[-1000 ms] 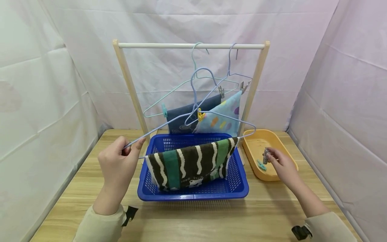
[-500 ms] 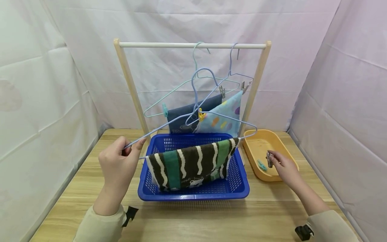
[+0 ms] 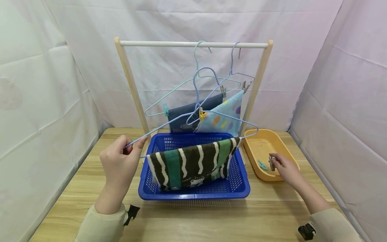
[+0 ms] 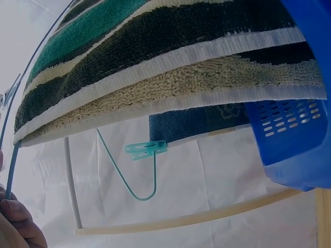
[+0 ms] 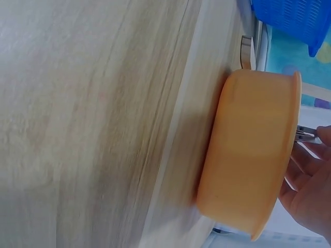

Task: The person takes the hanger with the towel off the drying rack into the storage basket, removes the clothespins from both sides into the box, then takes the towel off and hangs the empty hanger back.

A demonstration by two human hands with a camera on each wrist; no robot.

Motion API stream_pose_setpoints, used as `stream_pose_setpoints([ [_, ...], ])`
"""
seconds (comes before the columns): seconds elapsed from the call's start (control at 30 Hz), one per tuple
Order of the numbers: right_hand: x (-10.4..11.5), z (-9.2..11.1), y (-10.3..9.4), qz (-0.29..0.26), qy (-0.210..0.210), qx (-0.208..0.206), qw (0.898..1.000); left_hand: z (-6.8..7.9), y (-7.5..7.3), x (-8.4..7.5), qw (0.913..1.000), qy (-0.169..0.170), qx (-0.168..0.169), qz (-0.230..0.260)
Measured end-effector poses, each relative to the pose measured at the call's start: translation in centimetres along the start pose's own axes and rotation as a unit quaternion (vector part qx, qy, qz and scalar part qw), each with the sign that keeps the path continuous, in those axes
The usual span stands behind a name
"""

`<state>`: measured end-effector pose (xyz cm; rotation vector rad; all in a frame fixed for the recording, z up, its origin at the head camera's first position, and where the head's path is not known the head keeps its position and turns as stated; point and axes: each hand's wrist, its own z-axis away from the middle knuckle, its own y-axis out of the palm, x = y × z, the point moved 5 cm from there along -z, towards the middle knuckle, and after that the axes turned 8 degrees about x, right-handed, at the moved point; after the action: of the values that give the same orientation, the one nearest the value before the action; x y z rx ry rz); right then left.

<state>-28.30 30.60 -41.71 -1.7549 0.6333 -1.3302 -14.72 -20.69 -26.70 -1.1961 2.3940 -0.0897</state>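
Observation:
My left hand (image 3: 121, 159) grips the left end of a blue wire hanger (image 3: 169, 122). Over the hanger's bottom bar is draped a striped towel (image 3: 193, 164) in dark brown, green and white, above the blue basket (image 3: 193, 196). In the left wrist view the towel (image 4: 170, 51) fills the top, its two layers hanging apart. My right hand (image 3: 287, 169) pinches a metal clothespin (image 3: 272, 163) over the yellow tray (image 3: 251, 153). A teal clothespin (image 3: 262, 165) lies in that tray. The right wrist view shows the metal clothespin (image 5: 306, 135) just past the tray's rim.
Behind the basket stands a rack with a white rail (image 3: 169, 44) and wooden posts. From it hang a mint hanger (image 3: 169, 99) with a dark blue cloth (image 3: 181, 117), and another blue hanger with a light blue cloth (image 3: 226, 117). Clothespins hold both cloths. White fabric surrounds the table.
My right hand has moved slightly right and lower over the tray, with the metal clothespin still pinched. The left hand, hanger and towel stay nearly the same; the whole view shifts slightly.

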Motion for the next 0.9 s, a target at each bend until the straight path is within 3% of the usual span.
stream_pose_setpoints([
  [0.3,-0.7,0.1,0.8,0.013,0.019,0.039,0.999,-0.1,0.1,-0.1,0.9999,0.000,0.005,0.009],
  [0.9,-1.1,0.2,0.8,0.030,0.033,0.038,0.998,-0.4,0.0,-0.2,0.9998,-0.006,-0.001,0.019],
])
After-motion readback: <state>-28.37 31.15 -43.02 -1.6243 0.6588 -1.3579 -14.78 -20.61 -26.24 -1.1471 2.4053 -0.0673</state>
